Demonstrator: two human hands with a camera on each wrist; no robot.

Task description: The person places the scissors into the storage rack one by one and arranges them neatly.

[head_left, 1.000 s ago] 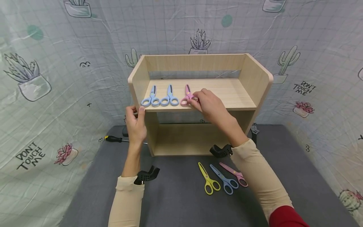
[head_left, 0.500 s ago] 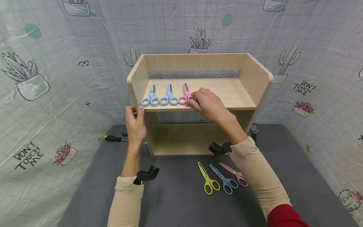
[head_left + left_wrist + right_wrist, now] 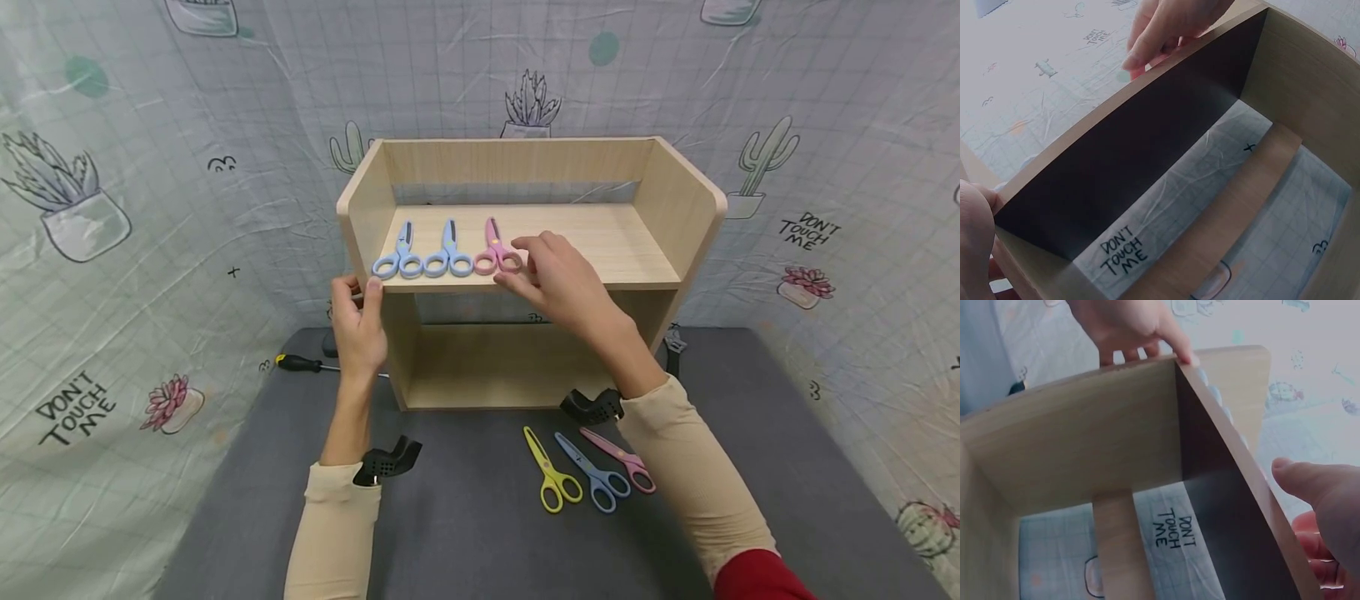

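Head view: right hand (image 3: pixel 558 279) relaxed beside pink scissors (image 3: pixel 497 252), not gripping. Left hand (image 3: pixel 360 321) grips shelf (image 3: pixel 525 283) corner. Best keep handles aligned.

A pink pair of scissors (image 3: pixel 497 252) lies flat on the wooden shelf unit's (image 3: pixel 678 208) upper board, blades closed and pointing rearward, loop handles at the front edge, just right of two blue pairs (image 3: pixel 424 254).
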